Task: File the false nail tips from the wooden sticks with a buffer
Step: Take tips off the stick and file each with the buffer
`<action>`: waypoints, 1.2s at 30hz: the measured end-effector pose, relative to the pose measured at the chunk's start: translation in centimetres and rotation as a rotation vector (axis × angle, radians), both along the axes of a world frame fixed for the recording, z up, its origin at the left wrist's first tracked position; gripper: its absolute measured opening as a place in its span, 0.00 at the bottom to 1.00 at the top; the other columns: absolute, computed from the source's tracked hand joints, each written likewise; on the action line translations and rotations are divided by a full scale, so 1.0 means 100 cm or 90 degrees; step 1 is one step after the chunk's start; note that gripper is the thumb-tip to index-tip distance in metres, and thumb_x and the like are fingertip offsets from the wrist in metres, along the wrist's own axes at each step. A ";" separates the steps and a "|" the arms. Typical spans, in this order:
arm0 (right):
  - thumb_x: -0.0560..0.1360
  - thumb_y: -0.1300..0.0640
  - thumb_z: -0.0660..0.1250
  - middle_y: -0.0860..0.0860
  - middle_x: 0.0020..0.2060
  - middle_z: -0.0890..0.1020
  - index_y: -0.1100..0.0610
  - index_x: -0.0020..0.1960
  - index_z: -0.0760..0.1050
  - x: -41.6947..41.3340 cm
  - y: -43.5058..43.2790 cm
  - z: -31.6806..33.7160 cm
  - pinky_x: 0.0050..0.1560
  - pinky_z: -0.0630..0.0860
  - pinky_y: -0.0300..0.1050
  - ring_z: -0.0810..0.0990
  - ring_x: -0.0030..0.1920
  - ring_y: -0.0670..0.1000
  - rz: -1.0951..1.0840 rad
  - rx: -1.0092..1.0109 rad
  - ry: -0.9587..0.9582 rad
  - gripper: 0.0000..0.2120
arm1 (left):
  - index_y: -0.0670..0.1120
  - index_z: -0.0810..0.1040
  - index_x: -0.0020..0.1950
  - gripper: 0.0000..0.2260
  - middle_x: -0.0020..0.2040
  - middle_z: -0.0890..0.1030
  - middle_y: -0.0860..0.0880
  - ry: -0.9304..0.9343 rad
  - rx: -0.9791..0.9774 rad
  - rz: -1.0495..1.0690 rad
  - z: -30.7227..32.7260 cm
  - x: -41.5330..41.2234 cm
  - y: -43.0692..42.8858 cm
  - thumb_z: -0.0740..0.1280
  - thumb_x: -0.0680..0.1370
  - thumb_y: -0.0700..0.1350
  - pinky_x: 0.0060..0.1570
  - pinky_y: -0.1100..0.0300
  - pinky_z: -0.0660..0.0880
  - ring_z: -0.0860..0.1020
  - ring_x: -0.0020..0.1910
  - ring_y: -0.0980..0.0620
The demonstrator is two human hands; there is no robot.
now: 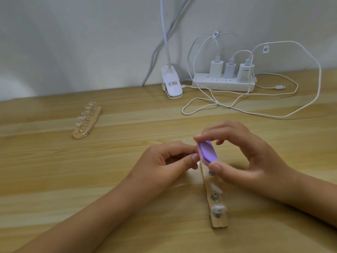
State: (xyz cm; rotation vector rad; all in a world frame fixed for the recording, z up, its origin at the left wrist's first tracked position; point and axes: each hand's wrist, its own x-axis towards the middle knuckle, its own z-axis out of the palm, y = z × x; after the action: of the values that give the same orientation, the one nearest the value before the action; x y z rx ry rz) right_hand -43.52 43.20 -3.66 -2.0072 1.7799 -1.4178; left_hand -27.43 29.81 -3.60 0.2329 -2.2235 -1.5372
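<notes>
My right hand point(242, 157) pinches a small purple and pink buffer point(207, 152) between thumb and fingers, held above the far end of a wooden stick point(218, 207). This stick lies on the table near me and carries clear false nail tips point(218, 208) on metal pegs. My left hand point(164, 161) is beside the buffer with fingers curled, its fingertips at the buffer's left edge; what it pinches is hidden. A second wooden stick point(87, 121) with several clear tips lies far left on the table.
A white clip lamp point(171, 84) stands at the table's back edge. A white power strip point(224, 84) with three chargers sits to its right. Loose white cables point(246, 106) loop over the wooden table point(54, 179) behind my hands.
</notes>
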 end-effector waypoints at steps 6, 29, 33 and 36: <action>0.72 0.47 0.69 0.40 0.52 0.81 0.49 0.59 0.79 0.003 0.001 0.004 0.57 0.72 0.41 0.77 0.57 0.46 -0.036 -0.005 0.009 0.16 | 0.50 0.84 0.48 0.04 0.40 0.82 0.53 0.029 -0.090 0.006 -0.002 0.001 0.002 0.70 0.76 0.47 0.46 0.65 0.73 0.80 0.42 0.56; 0.72 0.48 0.70 0.45 0.52 0.80 0.53 0.58 0.78 0.002 0.002 -0.001 0.51 0.72 0.43 0.77 0.55 0.53 -0.015 -0.039 0.010 0.17 | 0.49 0.83 0.48 0.04 0.39 0.82 0.51 0.095 -0.230 0.040 -0.003 0.000 0.004 0.68 0.77 0.44 0.44 0.62 0.74 0.79 0.41 0.53; 0.72 0.49 0.70 0.45 0.53 0.80 0.52 0.59 0.77 0.001 0.000 -0.001 0.51 0.72 0.43 0.77 0.56 0.52 -0.029 -0.034 0.000 0.17 | 0.48 0.83 0.49 0.05 0.39 0.83 0.52 0.094 -0.216 0.051 -0.003 0.001 0.005 0.69 0.77 0.43 0.45 0.63 0.75 0.80 0.41 0.54; 0.72 0.49 0.70 0.45 0.53 0.80 0.52 0.59 0.77 0.001 0.000 -0.001 0.50 0.72 0.42 0.77 0.55 0.51 -0.047 -0.038 0.010 0.17 | 0.50 0.83 0.49 0.05 0.39 0.82 0.54 0.089 -0.189 0.059 -0.004 0.000 0.004 0.68 0.76 0.43 0.44 0.67 0.73 0.80 0.41 0.56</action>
State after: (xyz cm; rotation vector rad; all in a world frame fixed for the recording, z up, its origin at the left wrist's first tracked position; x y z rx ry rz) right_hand -43.38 43.20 -3.75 -2.0064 1.8567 -1.4984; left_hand -27.40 30.18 -3.95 0.1319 -2.2580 -1.1226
